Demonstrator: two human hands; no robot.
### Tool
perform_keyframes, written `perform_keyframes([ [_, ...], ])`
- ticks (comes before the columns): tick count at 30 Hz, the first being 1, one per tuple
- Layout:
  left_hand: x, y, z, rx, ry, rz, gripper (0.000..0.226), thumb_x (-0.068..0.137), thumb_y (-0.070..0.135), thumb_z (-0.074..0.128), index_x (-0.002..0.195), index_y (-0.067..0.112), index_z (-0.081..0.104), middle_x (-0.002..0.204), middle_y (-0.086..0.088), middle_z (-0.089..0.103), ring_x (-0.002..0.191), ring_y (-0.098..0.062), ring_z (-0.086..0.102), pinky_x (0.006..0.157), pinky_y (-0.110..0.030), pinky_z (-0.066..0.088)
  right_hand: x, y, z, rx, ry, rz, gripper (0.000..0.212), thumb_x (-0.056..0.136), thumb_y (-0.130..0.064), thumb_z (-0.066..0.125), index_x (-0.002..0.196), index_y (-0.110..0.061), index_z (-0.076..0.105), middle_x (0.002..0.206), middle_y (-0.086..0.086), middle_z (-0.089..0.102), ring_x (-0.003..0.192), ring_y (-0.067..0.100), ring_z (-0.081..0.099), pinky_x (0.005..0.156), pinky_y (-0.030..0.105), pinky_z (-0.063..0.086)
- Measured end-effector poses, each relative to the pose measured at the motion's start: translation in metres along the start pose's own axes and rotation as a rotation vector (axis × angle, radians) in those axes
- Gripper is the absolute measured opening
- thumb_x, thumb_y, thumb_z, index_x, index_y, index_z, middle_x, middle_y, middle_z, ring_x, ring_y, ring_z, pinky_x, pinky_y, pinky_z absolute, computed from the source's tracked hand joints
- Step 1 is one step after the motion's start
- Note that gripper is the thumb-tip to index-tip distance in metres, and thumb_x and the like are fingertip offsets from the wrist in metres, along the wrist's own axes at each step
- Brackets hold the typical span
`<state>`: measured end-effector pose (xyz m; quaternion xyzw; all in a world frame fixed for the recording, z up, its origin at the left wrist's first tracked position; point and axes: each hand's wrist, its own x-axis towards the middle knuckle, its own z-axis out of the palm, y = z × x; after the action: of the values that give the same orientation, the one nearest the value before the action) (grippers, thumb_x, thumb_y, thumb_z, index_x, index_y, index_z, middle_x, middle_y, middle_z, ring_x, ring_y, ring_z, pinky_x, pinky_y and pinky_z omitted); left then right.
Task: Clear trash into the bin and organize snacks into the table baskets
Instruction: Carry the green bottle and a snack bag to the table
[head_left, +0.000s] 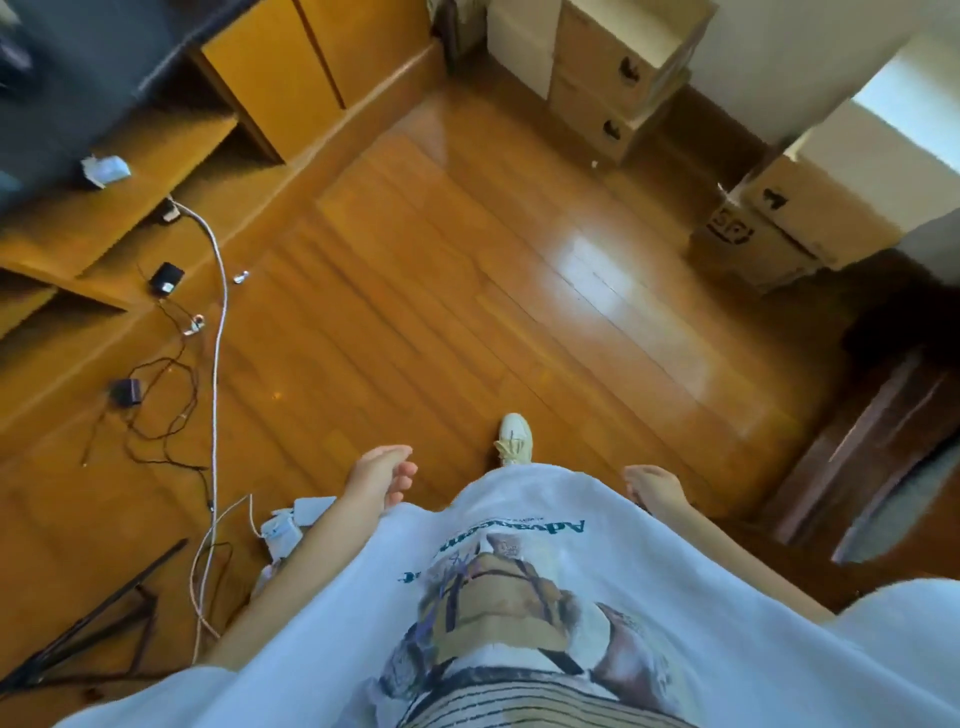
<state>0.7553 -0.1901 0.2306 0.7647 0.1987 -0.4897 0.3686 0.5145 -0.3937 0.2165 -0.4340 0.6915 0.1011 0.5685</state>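
Head view: my left hand (382, 475) and right hand (655, 488) hang relaxed, holding nothing; crumpled wrapper (105, 170) on shelf (171, 150) likely light, pinchable anywhere.

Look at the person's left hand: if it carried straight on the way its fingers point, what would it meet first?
The left hand is empty, fingers relaxed, pointing forward and slightly right. Nothing stands in that line; it seems to pass over bare wooden floor, perhaps near the white shoe. Depth is unclear.

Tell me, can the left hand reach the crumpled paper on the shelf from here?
Probably not. The left hand hangs empty near the waist, and the paper lies on the shelf far across the floor; stepping closer seems needed.
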Motion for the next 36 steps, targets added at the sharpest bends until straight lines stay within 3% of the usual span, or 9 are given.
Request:
perform_keyframes([
  [3, 0.014, 0.022, -0.015, -0.155, 0.096, -0.034, 0.010, 0.093, 0.015, 0.051, 0.101, 0.013, 0.057, 0.068, -0.001, 0.055, 0.054, -0.010, 0.046, 0.036, -0.014, 0.035, 0.029, -0.087, 0.017, -0.103, -0.035, -0.035, 0.007, 0.092, -0.008, 0.048, 0.089, -0.010, 0.055, 0.061, 0.008, 0.048, 0.047, 0.017, 0.042, 0.048, 0.018, 0.030],
  [7, 0.025, 0.031, -0.036, -0.340, 0.213, -0.130, 0.009, 0.094, 0.013, 0.049, 0.099, 0.012, 0.056, 0.068, -0.003, 0.056, 0.051, -0.011, 0.051, 0.042, -0.020, 0.036, 0.043, -0.199, 0.055, -0.256, -0.168, -0.210, 0.013, 0.092, -0.014, 0.050, 0.080, -0.017, 0.052, 0.063, 0.003, 0.053, 0.035, 0.006, 0.050, 0.049, 0.019, 0.034],
  [12, 0.049, 0.039, -0.059, -0.413, 0.247, -0.331, 0.026, 0.095, 0.015, 0.048, 0.070, 0.009, 0.052, 0.031, 0.005, 0.054, 0.041, -0.013, 0.053, 0.051, -0.023, 0.035, 0.056, -0.296, 0.105, -0.379, -0.271, -0.346, 0.019, 0.094, -0.016, 0.051, 0.075, -0.020, 0.052, 0.067, 0.004, 0.057, 0.055, 0.014, 0.052, 0.053, 0.022, 0.040],
  [16, 0.082, 0.069, -0.077, -0.480, 0.240, -0.378, 0.031, 0.095, 0.017, 0.047, 0.065, 0.008, 0.049, 0.056, -0.005, 0.054, 0.051, -0.016, 0.046, 0.055, -0.025, 0.031, 0.069, -0.347, 0.139, -0.400, -0.303, -0.338, 0.014, 0.094, -0.017, 0.051, 0.081, -0.018, 0.055, 0.068, 0.004, 0.058, 0.055, 0.014, 0.053, 0.052, 0.021, 0.040],
  [17, 0.092, 0.083, -0.082, -0.486, 0.236, -0.379, 0.032, 0.095, 0.018, 0.047, 0.064, 0.008, 0.049, 0.052, -0.004, 0.053, 0.048, -0.015, 0.045, 0.053, -0.024, 0.031, 0.073, -0.359, 0.146, -0.403, -0.302, -0.322, 0.010, 0.094, -0.017, 0.051, 0.085, -0.016, 0.055, 0.069, 0.004, 0.058, 0.055, 0.015, 0.053, 0.052, 0.022, 0.040],
  [21, 0.124, 0.170, -0.108, -0.470, 0.195, -0.336, 0.035, 0.095, 0.021, 0.046, 0.063, 0.008, 0.049, 0.030, 0.004, 0.049, 0.028, -0.007, 0.045, 0.037, -0.017, 0.032, 0.086, -0.399, 0.162, -0.450, -0.259, -0.249, 0.006, 0.093, -0.013, 0.050, 0.096, -0.011, 0.055, 0.067, 0.006, 0.056, 0.054, 0.017, 0.050, 0.053, 0.022, 0.038],
  [27, 0.172, 0.328, -0.139, -0.338, 0.204, -0.107, 0.010, 0.093, 0.018, 0.053, 0.100, 0.014, 0.059, 0.069, -0.002, 0.057, 0.058, -0.011, 0.046, 0.051, -0.022, 0.034, 0.105, -0.451, 0.177, -0.409, -0.135, -0.158, 0.007, 0.090, -0.007, 0.050, 0.093, -0.009, 0.056, 0.062, 0.008, 0.052, 0.033, 0.008, 0.049, 0.035, 0.012, 0.035],
  [31, 0.194, 0.408, -0.149, -0.237, 0.118, 0.040, 0.008, 0.093, 0.020, 0.053, 0.093, 0.019, 0.061, 0.073, 0.001, 0.061, 0.061, -0.010, 0.052, 0.052, -0.020, 0.037, 0.120, -0.490, 0.194, -0.383, -0.093, -0.106, 0.007, 0.091, -0.007, 0.050, 0.095, -0.008, 0.056, 0.062, 0.009, 0.051, 0.024, 0.002, 0.045, 0.030, 0.009, 0.029],
  [36, 0.218, 0.463, -0.158, -0.199, 0.055, 0.080, 0.017, 0.092, 0.020, 0.052, 0.080, 0.027, 0.061, 0.071, 0.003, 0.063, 0.059, -0.010, 0.053, 0.052, -0.020, 0.038, 0.143, -0.548, 0.225, -0.401, -0.100, -0.085, 0.010, 0.091, -0.008, 0.053, 0.099, -0.006, 0.058, 0.063, 0.009, 0.054, 0.033, 0.007, 0.050, 0.032, 0.013, 0.036],
])
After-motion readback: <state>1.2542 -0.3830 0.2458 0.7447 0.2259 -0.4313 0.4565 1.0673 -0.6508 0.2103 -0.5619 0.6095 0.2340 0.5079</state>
